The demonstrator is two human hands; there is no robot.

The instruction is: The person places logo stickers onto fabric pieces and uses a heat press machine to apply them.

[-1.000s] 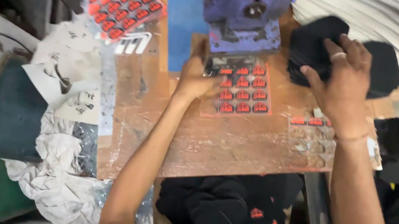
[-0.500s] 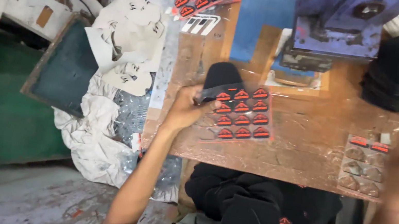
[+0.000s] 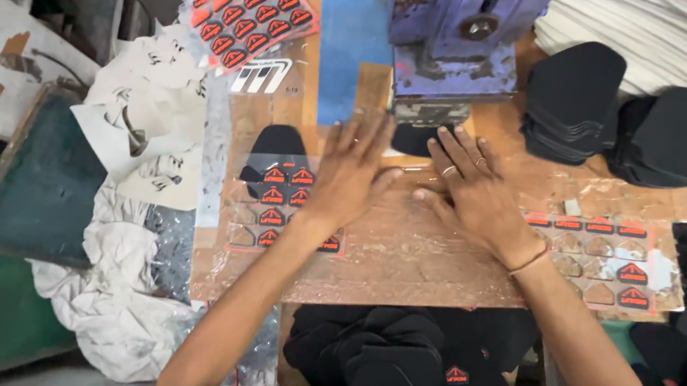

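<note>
Both hands, left hand (image 3: pixel 353 172) and right hand (image 3: pixel 476 194), lie flat with fingers spread, gripping nothing, just before the blue press (image 3: pixel 455 34), a black fabric piece (image 3: pixel 414 137) beneath its edge.

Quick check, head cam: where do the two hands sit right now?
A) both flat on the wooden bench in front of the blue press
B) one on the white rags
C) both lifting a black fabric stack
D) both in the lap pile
A: the left hand and right hand both lie palm-down, fingers spread, on the wooden bench just below the blue press, beside a black fabric piece.

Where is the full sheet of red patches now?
In the head view, the full patch sheet lies at the bench's far left, left of the blue press.
</note>
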